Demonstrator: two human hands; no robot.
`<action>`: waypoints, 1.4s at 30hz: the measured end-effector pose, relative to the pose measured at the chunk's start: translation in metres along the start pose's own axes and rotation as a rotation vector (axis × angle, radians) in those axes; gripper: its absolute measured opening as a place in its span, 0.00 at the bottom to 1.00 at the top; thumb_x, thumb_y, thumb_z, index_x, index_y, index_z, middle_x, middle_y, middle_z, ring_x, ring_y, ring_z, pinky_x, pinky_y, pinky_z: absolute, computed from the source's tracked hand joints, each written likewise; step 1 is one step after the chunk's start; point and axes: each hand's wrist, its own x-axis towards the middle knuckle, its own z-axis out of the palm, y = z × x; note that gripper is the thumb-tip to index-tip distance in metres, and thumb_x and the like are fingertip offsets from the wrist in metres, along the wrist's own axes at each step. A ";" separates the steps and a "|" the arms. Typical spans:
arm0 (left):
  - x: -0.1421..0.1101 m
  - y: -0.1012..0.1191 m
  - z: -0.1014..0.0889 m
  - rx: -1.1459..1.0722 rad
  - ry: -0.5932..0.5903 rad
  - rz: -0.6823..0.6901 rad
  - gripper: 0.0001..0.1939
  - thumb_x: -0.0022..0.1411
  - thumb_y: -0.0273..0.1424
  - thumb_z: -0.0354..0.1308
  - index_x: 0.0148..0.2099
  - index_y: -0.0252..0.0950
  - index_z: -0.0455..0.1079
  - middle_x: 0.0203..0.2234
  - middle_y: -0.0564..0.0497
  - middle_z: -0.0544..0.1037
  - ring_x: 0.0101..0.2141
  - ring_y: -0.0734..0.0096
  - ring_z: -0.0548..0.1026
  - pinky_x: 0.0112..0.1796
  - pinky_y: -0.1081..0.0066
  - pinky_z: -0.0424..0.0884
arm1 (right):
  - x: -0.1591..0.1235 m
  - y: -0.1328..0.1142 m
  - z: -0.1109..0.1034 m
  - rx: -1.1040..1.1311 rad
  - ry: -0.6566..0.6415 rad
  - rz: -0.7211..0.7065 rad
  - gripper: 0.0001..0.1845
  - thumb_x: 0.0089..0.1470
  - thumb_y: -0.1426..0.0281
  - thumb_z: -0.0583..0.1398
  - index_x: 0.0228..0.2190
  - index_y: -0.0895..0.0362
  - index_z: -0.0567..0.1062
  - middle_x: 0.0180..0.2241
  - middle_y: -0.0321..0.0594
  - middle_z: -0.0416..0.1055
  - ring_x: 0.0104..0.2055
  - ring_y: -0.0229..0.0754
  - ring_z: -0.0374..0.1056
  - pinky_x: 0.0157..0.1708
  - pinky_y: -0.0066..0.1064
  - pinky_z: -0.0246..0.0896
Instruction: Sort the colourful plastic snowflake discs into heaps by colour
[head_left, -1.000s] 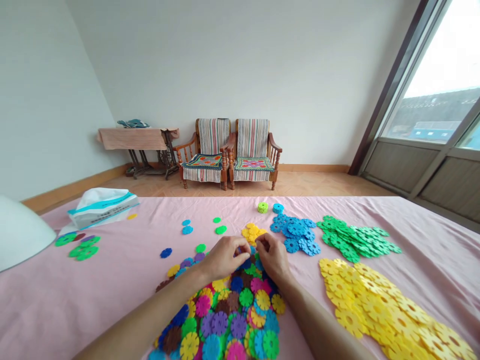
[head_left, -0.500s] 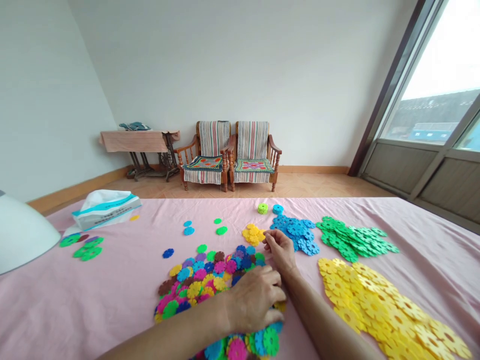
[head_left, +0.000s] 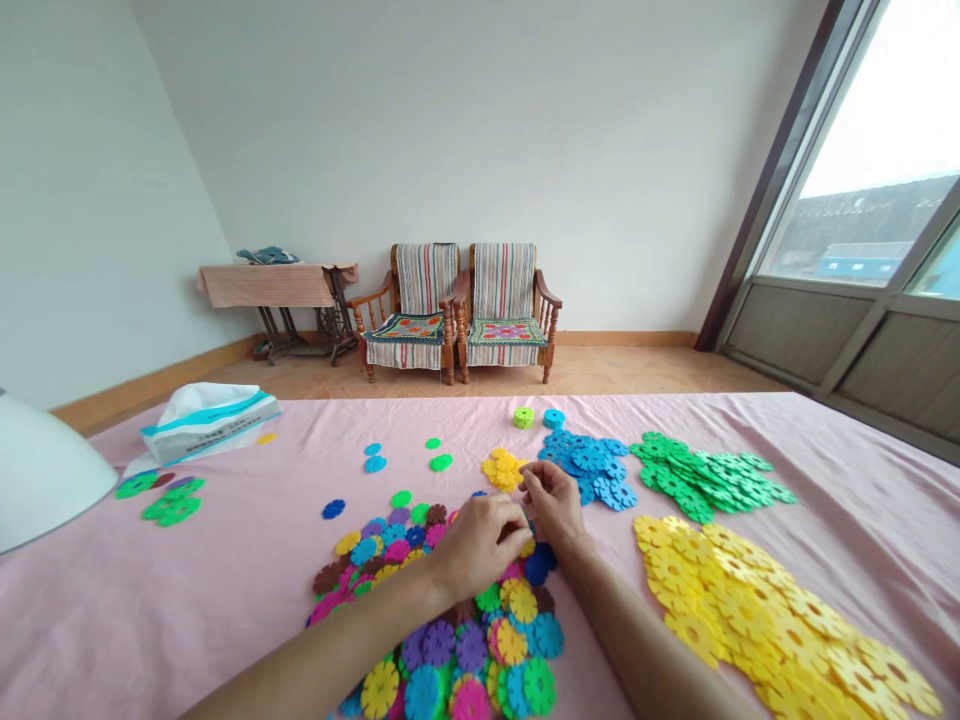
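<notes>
My left hand (head_left: 484,540) is over a heap of mixed-colour plastic snowflake discs (head_left: 439,645), palm down. Its fingers are curled inward beside my right hand; whatever lies between them is hidden. My right hand (head_left: 555,505) is bent in a pinch, thumb and forefinger at the edge of a small cluster of yellow snowflake discs (head_left: 502,468). Whether a disc is in that pinch does not show. Just behind the right hand lies a pile of blue snowflake discs (head_left: 592,455).
Green discs (head_left: 705,475) and a long spread of yellow discs (head_left: 750,600) lie at the right. Small lime (head_left: 523,417) and light-blue stacks (head_left: 553,418) stand near the far edge. Leftward are loose discs (head_left: 172,502), a tissue pack (head_left: 214,420) and a white rounded object (head_left: 49,470).
My left hand has moved up and slightly left, towards my right hand, uncovering purple and yellow discs in the near part of the heap. The right hand has barely moved.
</notes>
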 end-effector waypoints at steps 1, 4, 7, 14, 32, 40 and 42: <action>0.003 -0.005 -0.001 -0.024 0.019 -0.042 0.10 0.57 0.26 0.51 0.24 0.33 0.68 0.21 0.54 0.70 0.24 0.75 0.67 0.26 0.76 0.60 | 0.000 0.002 0.000 -0.016 -0.006 -0.006 0.13 0.44 0.60 0.58 0.23 0.58 0.70 0.18 0.35 0.68 0.18 0.35 0.62 0.18 0.25 0.57; 0.014 -0.024 0.000 -0.164 0.084 -0.217 0.11 0.56 0.30 0.51 0.23 0.33 0.67 0.16 0.55 0.68 0.20 0.76 0.66 0.22 0.76 0.57 | 0.002 0.007 0.000 -0.077 -0.015 -0.014 0.13 0.45 0.60 0.57 0.24 0.58 0.70 0.18 0.36 0.68 0.18 0.35 0.62 0.17 0.24 0.56; 0.029 -0.046 0.004 -0.289 0.120 -0.332 0.12 0.57 0.32 0.50 0.25 0.32 0.67 0.14 0.56 0.67 0.17 0.76 0.67 0.19 0.77 0.58 | 0.003 0.012 0.000 -0.121 -0.018 -0.024 0.13 0.46 0.60 0.56 0.25 0.58 0.71 0.19 0.36 0.69 0.18 0.36 0.62 0.17 0.24 0.54; 0.038 -0.061 0.005 -0.339 0.197 -0.350 0.11 0.58 0.30 0.50 0.41 0.30 0.69 0.32 0.47 0.76 0.26 0.72 0.74 0.28 0.73 0.69 | 0.004 0.015 0.000 -0.156 -0.039 -0.049 0.12 0.48 0.62 0.55 0.25 0.58 0.71 0.19 0.37 0.70 0.19 0.36 0.63 0.18 0.24 0.54; -0.039 -0.002 -0.029 0.092 -0.246 0.159 0.12 0.60 0.37 0.54 0.45 0.43 0.70 0.45 0.48 0.69 0.48 0.62 0.64 0.50 0.63 0.58 | 0.002 0.017 0.000 -0.206 -0.044 -0.097 0.12 0.47 0.62 0.55 0.24 0.58 0.72 0.19 0.36 0.70 0.20 0.37 0.63 0.19 0.25 0.56; -0.060 -0.024 -0.046 0.089 -0.186 0.085 0.08 0.61 0.31 0.53 0.43 0.41 0.70 0.44 0.49 0.71 0.46 0.64 0.67 0.50 0.62 0.58 | 0.001 0.016 -0.001 -0.264 -0.045 -0.120 0.12 0.48 0.62 0.55 0.24 0.58 0.72 0.19 0.36 0.70 0.20 0.37 0.64 0.20 0.26 0.56; -0.063 -0.026 -0.050 0.089 -0.187 0.060 0.08 0.62 0.29 0.52 0.42 0.42 0.70 0.44 0.51 0.72 0.46 0.65 0.67 0.49 0.63 0.58 | 0.000 0.015 -0.001 -0.272 -0.052 -0.124 0.12 0.48 0.62 0.55 0.24 0.58 0.72 0.19 0.36 0.70 0.20 0.38 0.64 0.20 0.26 0.56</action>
